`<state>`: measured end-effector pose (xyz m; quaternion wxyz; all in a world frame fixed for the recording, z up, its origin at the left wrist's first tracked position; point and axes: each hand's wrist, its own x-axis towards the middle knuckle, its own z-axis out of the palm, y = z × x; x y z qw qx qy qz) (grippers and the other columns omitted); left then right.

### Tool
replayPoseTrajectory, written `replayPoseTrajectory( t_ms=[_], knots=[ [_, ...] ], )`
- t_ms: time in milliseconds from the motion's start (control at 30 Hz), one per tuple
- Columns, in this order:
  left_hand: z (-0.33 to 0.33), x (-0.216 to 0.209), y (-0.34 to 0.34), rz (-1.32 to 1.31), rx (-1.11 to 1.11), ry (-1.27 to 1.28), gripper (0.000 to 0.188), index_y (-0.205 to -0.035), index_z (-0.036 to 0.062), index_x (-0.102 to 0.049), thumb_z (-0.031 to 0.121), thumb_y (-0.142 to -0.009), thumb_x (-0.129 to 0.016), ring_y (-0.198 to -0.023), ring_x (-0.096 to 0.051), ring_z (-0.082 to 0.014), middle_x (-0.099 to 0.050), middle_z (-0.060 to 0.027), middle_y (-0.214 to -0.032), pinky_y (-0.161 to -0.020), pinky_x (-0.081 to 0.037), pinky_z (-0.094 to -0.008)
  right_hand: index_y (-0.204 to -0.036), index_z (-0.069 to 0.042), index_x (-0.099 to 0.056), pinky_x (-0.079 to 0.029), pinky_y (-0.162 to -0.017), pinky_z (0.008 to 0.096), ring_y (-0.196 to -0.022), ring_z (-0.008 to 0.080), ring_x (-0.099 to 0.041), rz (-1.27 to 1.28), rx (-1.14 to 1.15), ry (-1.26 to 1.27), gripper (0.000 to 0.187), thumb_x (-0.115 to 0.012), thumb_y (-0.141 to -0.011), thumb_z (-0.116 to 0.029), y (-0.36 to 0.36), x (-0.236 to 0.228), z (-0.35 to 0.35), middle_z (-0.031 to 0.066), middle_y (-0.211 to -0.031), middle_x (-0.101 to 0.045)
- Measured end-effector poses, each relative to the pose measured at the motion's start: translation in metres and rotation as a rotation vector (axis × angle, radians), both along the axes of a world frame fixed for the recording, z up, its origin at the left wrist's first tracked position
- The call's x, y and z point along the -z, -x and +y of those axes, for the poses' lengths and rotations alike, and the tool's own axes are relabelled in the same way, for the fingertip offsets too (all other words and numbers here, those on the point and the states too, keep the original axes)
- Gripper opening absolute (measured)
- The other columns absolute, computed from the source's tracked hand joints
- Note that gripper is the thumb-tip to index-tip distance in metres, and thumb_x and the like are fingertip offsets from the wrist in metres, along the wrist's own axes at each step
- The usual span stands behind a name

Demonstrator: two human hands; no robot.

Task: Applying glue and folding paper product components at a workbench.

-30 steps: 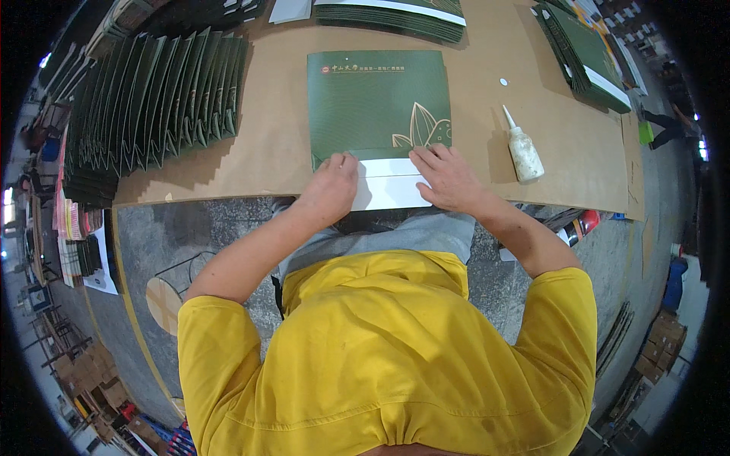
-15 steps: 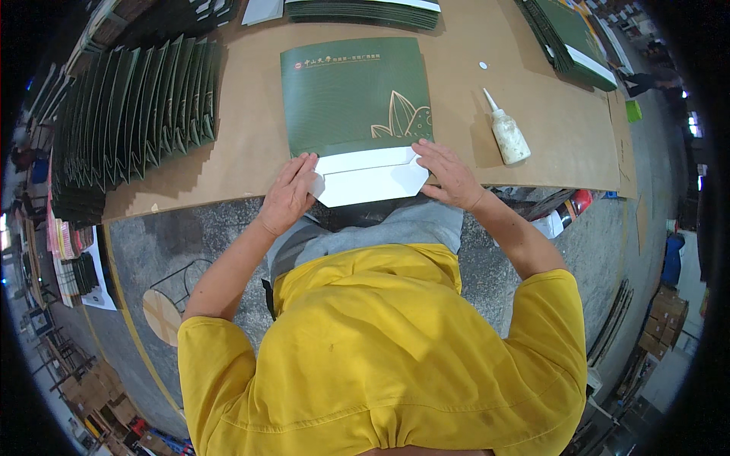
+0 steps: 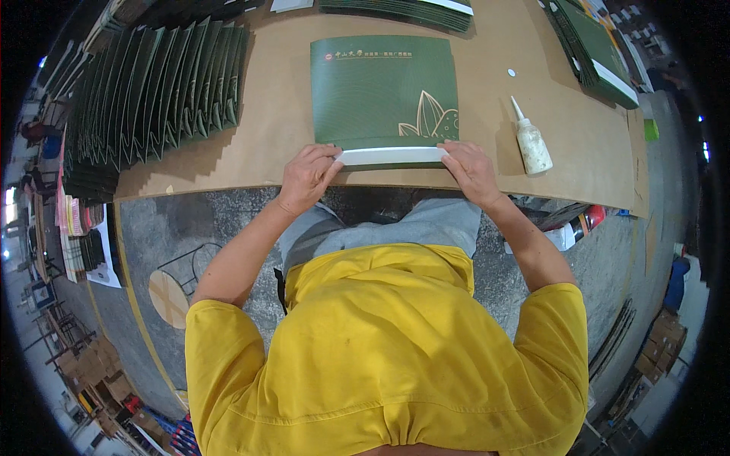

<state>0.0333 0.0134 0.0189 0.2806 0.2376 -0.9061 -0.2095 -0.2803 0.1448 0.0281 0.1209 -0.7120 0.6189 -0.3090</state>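
Note:
A flat green paper bag (image 3: pixel 365 95) with gold print lies on the brown tabletop in front of me. Along its near end, the bottom flap is folded up, showing a narrow white strip (image 3: pixel 391 156) with a green edge below it. My left hand (image 3: pixel 308 176) is closed on the left end of this fold, thumb and fingers pressed to it. At the opposite end, my right hand (image 3: pixel 473 175) pinches the fold in the same way. A white squeeze bottle (image 3: pixel 534 148) with a pointed nozzle lies to the right of the bag.
Many green bags (image 3: pixel 160 99) stand fanned out at the left. A pile of green bags (image 3: pixel 399 11) lies at the far edge of view, another stack (image 3: pixel 589 49) at far right. A small white disc (image 3: pixel 511 73) sits beyond the bottle. The table's near edge (image 3: pixel 262 186) runs before me.
The wide white flap has been folded up away from me, leaving only a narrow white strip showing. Both hands stay at the ends of the fold. The whole view has shifted slightly.

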Motion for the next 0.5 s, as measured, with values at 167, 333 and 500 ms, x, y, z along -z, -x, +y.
replayPoseTrajectory(
  t_ms=[167, 333, 500],
  knots=[
    [0.000, -0.009, 0.013, -0.006, -0.147, -0.169, 0.011, -0.074, 0.0019, -0.059, 0.011, -0.077, -0.064, -0.083, -0.057, -0.0294, -0.062, -0.0103, -0.086, -0.072, -0.047, -0.0391, -0.086, -0.004, -0.063, -0.042, -0.076, 0.0415, -0.088, 0.0289, -0.057, -0.101, 0.165, -0.064, 0.016, -0.058, -0.086, -0.019, -0.014, -0.006, -0.012, 0.0100, -0.089, -0.063],
    [-0.005, -0.009, 0.034, -0.166, -0.237, -0.100, 0.018, -0.089, 0.0036, -0.057, 0.007, -0.071, -0.060, -0.086, -0.052, -0.0332, -0.055, -0.0124, -0.090, -0.076, -0.044, -0.0447, -0.098, -0.006, -0.060, -0.040, -0.082, 0.0457, -0.092, 0.0293, -0.054, 0.276, 0.344, -0.269, 0.025, -0.063, -0.075, -0.017, -0.036, -0.013, -0.027, 0.0106, -0.097, -0.059],
    [-0.002, 0.001, 0.072, -0.431, -0.227, 0.068, 0.035, -0.109, 0.0074, -0.052, 0.012, -0.074, -0.056, -0.105, -0.047, -0.0381, -0.052, -0.0155, -0.111, -0.091, -0.036, -0.0520, -0.111, -0.004, -0.053, -0.038, -0.090, 0.0475, -0.104, 0.0335, -0.048, 0.678, 0.294, 0.111, 0.037, -0.057, -0.076, -0.015, -0.071, 0.012, -0.056, 0.0154, -0.106, -0.051]
  ],
)
